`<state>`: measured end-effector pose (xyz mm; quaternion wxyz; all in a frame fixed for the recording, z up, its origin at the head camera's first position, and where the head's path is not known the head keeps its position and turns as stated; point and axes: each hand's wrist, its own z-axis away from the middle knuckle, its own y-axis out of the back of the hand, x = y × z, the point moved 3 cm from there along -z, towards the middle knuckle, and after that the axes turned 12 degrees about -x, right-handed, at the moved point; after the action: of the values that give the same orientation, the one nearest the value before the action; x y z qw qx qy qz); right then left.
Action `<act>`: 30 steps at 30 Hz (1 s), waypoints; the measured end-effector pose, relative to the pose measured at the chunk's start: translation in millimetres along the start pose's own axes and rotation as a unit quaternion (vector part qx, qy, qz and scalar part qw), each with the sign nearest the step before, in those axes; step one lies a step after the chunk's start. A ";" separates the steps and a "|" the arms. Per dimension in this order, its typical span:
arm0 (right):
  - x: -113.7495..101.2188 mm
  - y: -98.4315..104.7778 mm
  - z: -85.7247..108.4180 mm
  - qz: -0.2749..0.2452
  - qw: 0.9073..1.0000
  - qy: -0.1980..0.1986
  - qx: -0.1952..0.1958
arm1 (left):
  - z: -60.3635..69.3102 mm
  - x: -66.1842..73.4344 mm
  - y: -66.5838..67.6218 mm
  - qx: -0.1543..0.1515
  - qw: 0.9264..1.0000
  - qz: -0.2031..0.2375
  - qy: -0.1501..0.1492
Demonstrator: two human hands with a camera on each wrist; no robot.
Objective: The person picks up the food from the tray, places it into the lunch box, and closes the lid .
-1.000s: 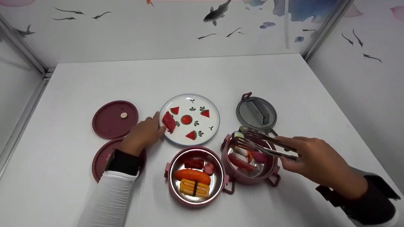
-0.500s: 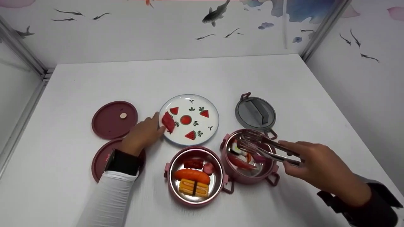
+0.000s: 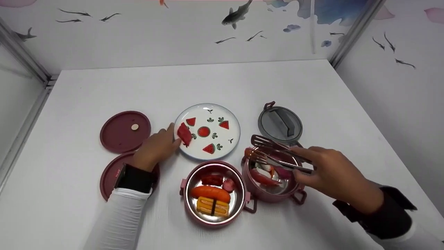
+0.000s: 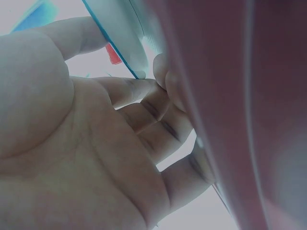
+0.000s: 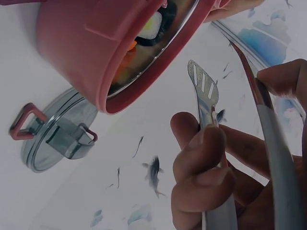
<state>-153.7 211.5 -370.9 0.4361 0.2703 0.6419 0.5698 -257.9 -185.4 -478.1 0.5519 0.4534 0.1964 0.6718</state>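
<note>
My left hand (image 3: 156, 149) grips the left rim of a white plate (image 3: 201, 111) printed with watermelon slices; a red toy slice (image 3: 184, 134) lies on it. My right hand (image 3: 331, 172) holds metal tongs (image 3: 284, 164), which hang spread with nothing between their slotted tips, above the right pink pot (image 3: 256, 191). Inside that pot are a red, shrimp-like piece (image 3: 265, 178), a purple piece (image 3: 284, 173) and a sushi roll (image 5: 151, 28), mostly covered by the tongs in the head view. The left pot (image 3: 215, 224) contains an orange piece (image 3: 210, 192) and a yellow banded block (image 3: 204, 205).
Two maroon lids, the far lid (image 3: 119, 139) and the near lid (image 3: 108, 178), lie left of the plate, the near one partly under my left forearm. A grey lid (image 3: 274, 130) with a handle lies behind the right pot. Printed walls (image 3: 187, 41) enclose the table.
The tongs let go of the sushi roll, which dropped into the right pot. My right hand drew back slightly, then moved left with the tongs. The left hand stays at the plate.
</note>
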 end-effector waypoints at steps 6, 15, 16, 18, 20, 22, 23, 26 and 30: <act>-11.9 -1.8 -36.8 -0.027 0.999 0.019 -0.042 | -1.8 -1.1 -1.3 0.002 1.000 -0.005 0.001; -38.7 -9.1 -103.0 -0.036 0.990 0.032 -0.136 | -1.8 -1.8 0.0 -0.004 1.000 0.005 0.004; -42.6 -9.4 -110.1 -0.030 0.989 0.039 -0.141 | -2.1 -2.2 0.2 -0.005 1.000 0.006 0.003; -49.7 -9.9 -123.7 -0.019 0.987 0.056 -0.149 | -2.4 -2.5 0.5 -0.005 1.000 0.006 0.001; -56.0 -11.1 -136.9 -0.005 0.985 0.071 -0.155 | -2.3 -3.4 0.2 -0.002 1.000 0.007 -0.002; -61.0 -13.0 -148.1 0.005 0.984 0.079 -0.159 | -2.3 -3.9 0.1 0.000 1.000 0.009 -0.006; -62.9 -14.3 -152.9 0.008 0.984 0.078 -0.163 | -2.0 -3.6 0.3 0.001 1.000 0.011 -0.008; -67.7 -18.8 -165.4 0.007 0.982 0.078 -0.171 | -1.3 -2.9 1.2 0.004 1.000 0.014 -0.014; -73.4 -24.9 -176.7 0.006 0.979 0.089 -0.184 | -1.0 -3.0 1.9 0.005 1.000 0.017 -0.017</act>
<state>-268.7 56.9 -381.7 0.4165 0.1378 0.5608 0.7021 -259.9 -188.5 -478.4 0.5416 0.4710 0.1827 0.6718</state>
